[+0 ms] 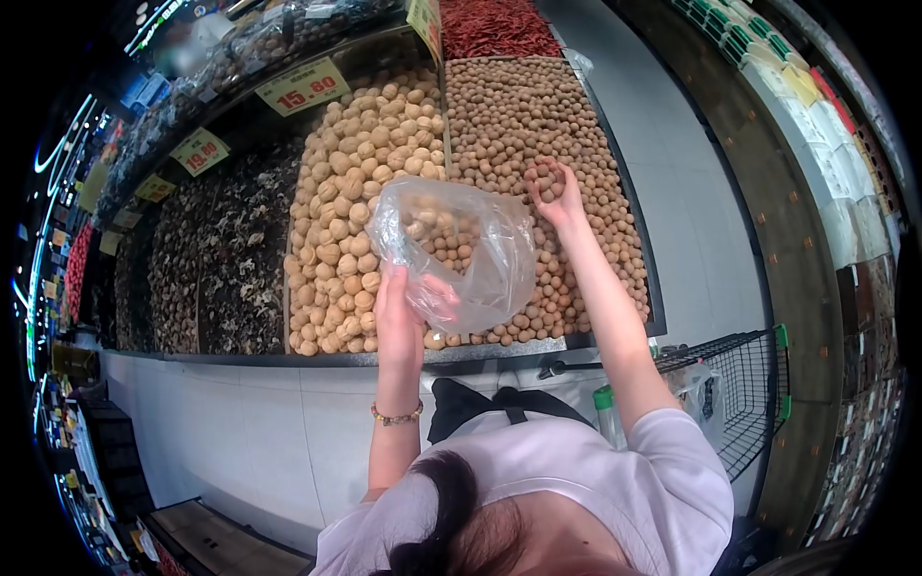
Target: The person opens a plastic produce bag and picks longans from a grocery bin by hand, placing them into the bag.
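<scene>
A clear plastic bag (495,274) hangs with its mouth wide over the bins, my left hand (396,312) gripping its near left side. Part of the fingers shows blurred through the plastic. To the right of the bag, my right hand (562,202) curls its fingers around a few small brown balls that look like dried longans, just at the surface of the heap. The bin of dried longans (514,108) lies under that hand. Pale walnuts (331,226) fill the bin beneath and left of the bag. Whether the bag holds anything is hard to tell.
Red dried chillies (495,29) lie beyond the longans. Dark dried goods (250,226) fill bins at left, with price signs (303,86) behind. A shopping cart (744,384) stands at my right, a green-capped bottle (607,413) near it. Shelves line the far right.
</scene>
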### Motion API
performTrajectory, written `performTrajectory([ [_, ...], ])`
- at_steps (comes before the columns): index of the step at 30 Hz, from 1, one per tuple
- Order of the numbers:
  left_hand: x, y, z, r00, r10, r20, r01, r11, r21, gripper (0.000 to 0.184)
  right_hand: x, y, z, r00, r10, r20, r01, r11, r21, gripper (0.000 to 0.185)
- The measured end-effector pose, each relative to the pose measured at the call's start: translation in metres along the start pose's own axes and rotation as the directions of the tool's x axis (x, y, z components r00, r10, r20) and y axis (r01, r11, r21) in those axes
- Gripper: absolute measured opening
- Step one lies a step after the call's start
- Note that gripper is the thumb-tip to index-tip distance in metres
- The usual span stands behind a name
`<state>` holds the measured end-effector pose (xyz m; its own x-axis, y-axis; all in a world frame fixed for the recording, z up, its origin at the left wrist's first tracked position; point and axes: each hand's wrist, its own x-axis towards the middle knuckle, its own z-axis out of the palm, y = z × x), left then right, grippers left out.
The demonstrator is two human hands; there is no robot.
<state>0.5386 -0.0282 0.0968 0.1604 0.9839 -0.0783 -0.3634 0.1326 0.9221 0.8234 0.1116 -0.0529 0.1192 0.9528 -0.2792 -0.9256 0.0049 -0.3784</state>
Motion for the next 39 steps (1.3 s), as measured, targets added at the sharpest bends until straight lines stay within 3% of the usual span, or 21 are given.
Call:
performTrajectory([
  [7, 0.002, -0.006, -0.01, 0.998, -0.011, 0.06, 0.011, 1.0, -0.01, 0.034, 0.013, 0.009, -0.013, 0.995, 0.094, -0.016, -0.093, 0.994, 0.057, 0.026],
  [16, -0.002, -0.002, -0.003, 1.0, 0.014, 0.011, -0.014, 1.0, -0.019, 0.032, 0.013, 0.015, -0.019, 0.985, 0.161, -0.054, -0.148, 0.971, 0.189, 0.027],
  [19, -0.001, -0.002, -0.005, 0.999, 0.02, 0.039, -0.019, 0.999, -0.03, 0.032, 0.004, 0.016, -0.013, 0.997, 0.051, -0.057, -0.053, 0.998, -0.035, 0.029],
  [22, -0.002, -0.001, -0.002, 1.0, 0.005, 0.021, -0.004, 1.0, -0.026, 0.032, 0.005, 0.018, -0.017, 0.997, 0.022, 0.073, -0.01, 0.988, -0.151, 0.038],
  [24, -0.003, -0.002, 0.0, 1.0, 0.005, 0.021, -0.004, 0.999, -0.034, 0.031, 0.008, 0.018, -0.022, 0.993, 0.015, 0.12, 0.01, 0.979, -0.202, 0.034],
  [29, -0.003, 0.0, 0.0, 0.999, 0.02, 0.047, -0.019, 1.0, -0.025, 0.032, 0.012, 0.014, -0.027, 0.974, -0.003, 0.227, 0.01, 0.999, -0.032, 0.022],
  [33, -0.001, -0.006, -0.001, 0.998, 0.025, 0.058, -0.023, 0.999, -0.033, 0.032, -0.04, 0.005, 0.045, 0.97, -0.158, 0.185, 0.193, 0.963, -0.188, 0.015],
  [36, 0.0, -0.007, 0.0, 0.998, 0.019, 0.055, -0.017, 0.999, -0.032, 0.032, -0.105, -0.002, 0.114, 0.913, -0.194, 0.358, 0.333, 0.863, -0.38, 0.013],
  [39, -0.001, -0.004, 0.005, 0.998, 0.009, 0.061, -0.007, 0.999, -0.037, 0.032, -0.142, 0.0, 0.139, 0.821, 0.156, 0.549, 0.329, 0.657, -0.679, 0.012],
])
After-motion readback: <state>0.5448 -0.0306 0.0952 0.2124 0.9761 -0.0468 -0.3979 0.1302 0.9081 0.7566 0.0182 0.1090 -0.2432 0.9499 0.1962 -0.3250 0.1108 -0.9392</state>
